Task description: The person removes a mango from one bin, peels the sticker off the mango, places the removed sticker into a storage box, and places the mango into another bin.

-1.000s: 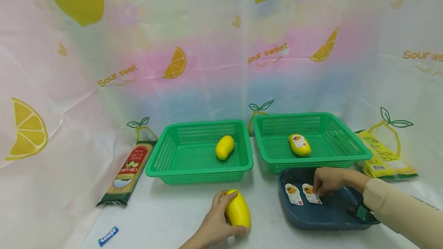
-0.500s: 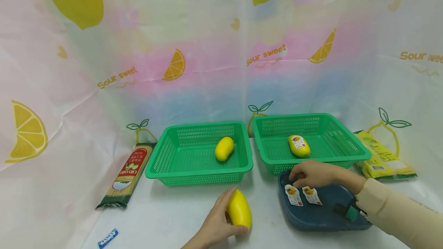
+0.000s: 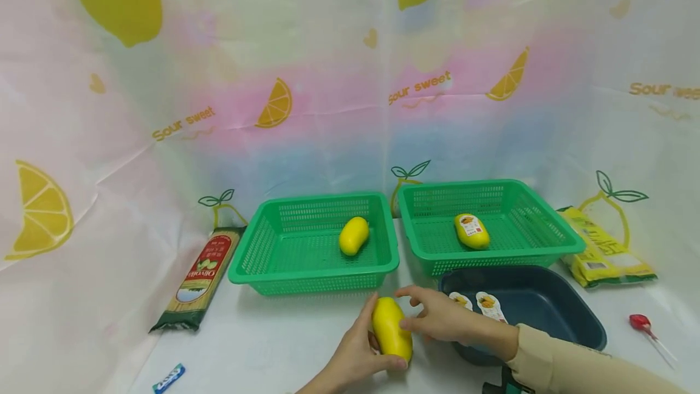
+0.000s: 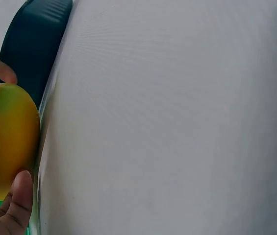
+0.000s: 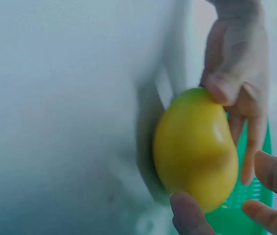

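Observation:
A yellow mango [image 3: 392,333] is gripped by my left hand [image 3: 355,348] low over the white table, thumb at its near end and fingers along its far left side. My right hand [image 3: 445,316] is at the mango's right side, fingers spread and thumb at or against the skin. In the right wrist view no thing shows between the right fingers [image 5: 274,174]. Under the right forearm, a dark blue tray [image 3: 569,303] holds two white stickers with a fruit picture, the left sticker [image 3: 461,300] partly hidden and the right sticker [image 3: 490,307] showing more.
The left green basket [image 3: 322,272] holds one plain mango [image 3: 354,236]; the right green basket [image 3: 503,257] holds a labelled mango [image 3: 472,233]. Around them lie a noodle pack [image 3: 205,272], a yellow bag [image 3: 607,254], a red lollipop [image 3: 640,322] and a small blue packet [image 3: 169,378].
My right hand has left the tray, moving left and nearer to the mango. My left hand has shifted slightly right with the mango. The lollipop has come into view from behind the right arm.

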`<state>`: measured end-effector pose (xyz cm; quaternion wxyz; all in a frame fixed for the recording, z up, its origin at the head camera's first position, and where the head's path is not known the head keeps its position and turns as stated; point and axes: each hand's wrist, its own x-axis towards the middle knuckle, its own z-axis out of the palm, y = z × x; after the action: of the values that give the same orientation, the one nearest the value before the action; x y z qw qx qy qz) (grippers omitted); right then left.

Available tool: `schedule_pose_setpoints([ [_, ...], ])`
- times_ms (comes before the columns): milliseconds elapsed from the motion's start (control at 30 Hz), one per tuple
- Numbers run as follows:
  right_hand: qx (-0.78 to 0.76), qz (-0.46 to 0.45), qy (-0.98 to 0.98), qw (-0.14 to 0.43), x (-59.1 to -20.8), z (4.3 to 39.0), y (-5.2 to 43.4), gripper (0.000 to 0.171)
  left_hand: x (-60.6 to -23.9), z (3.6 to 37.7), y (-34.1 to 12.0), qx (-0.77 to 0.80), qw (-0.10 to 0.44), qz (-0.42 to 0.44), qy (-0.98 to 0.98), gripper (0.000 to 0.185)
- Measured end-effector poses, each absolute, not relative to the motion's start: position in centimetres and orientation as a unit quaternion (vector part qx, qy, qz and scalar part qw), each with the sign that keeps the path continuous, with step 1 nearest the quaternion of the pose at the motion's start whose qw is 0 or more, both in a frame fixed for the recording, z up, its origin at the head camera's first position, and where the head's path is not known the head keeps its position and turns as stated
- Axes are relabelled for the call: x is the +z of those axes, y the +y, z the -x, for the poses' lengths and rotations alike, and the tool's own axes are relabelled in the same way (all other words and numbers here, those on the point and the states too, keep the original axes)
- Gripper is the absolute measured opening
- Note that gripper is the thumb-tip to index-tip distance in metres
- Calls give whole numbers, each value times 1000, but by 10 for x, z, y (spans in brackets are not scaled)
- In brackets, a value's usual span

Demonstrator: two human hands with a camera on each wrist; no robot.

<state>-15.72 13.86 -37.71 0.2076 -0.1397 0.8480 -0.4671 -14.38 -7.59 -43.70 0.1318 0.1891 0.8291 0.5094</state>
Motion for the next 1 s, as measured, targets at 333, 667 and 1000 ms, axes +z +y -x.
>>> schedule_pose_setpoints([
  [333,-500,143,827,216,-394,154,125,50,-437,141,-84,530,122,-192,817,115],
  [667,-492,135,832,218,-396,152,113,54,-432,136,-105,524,125,-157,827,110],
  [1000,-488,99,842,207,-403,153,105,56,-422,137,-129,506,74,-73,856,91],
])
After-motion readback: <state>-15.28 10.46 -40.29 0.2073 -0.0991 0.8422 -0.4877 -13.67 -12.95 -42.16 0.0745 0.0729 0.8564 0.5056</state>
